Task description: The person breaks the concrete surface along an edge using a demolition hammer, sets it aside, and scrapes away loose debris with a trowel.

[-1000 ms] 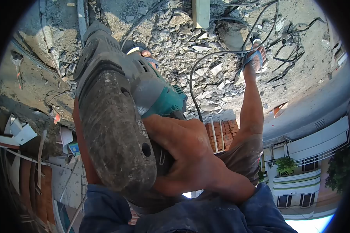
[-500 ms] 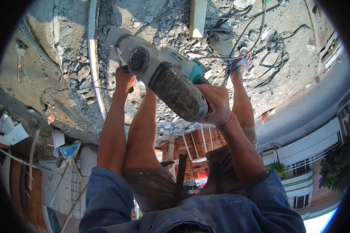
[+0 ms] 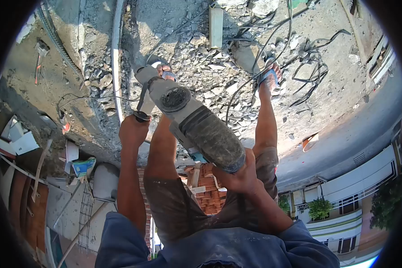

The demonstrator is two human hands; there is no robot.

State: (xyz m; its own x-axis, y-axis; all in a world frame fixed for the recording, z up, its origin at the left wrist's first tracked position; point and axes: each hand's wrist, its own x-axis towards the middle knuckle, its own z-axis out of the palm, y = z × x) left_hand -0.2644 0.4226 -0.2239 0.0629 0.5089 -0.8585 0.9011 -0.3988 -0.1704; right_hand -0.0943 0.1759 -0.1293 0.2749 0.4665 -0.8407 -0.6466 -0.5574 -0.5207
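A dusty grey demolition hammer (image 3: 210, 134) with a dark motor housing lies slantwise in front of my body, its nose toward the upper left. My left hand (image 3: 134, 131) is closed around the side handle (image 3: 141, 115) near the nose. At the rear, my right hand (image 3: 237, 175) wraps the main grip, which is mostly hidden by the housing. I cannot make out a bit at the nose. Broken concrete rubble (image 3: 210, 85) lies beneath and beyond the tool, between my two sandalled feet.
Black cable (image 3: 315, 73) lies in loops on the right and runs past my right foot (image 3: 270, 73). A wooden post (image 3: 216, 27) lies in the rubble ahead. A long pale strip (image 3: 116, 53) runs along the left. Farther left lies a hammer-like tool (image 3: 40, 53).
The demolition hammer has come back toward my body and turned, hiding most of its teal part. Both hands moved back with it, still gripping. My left foot now shows.
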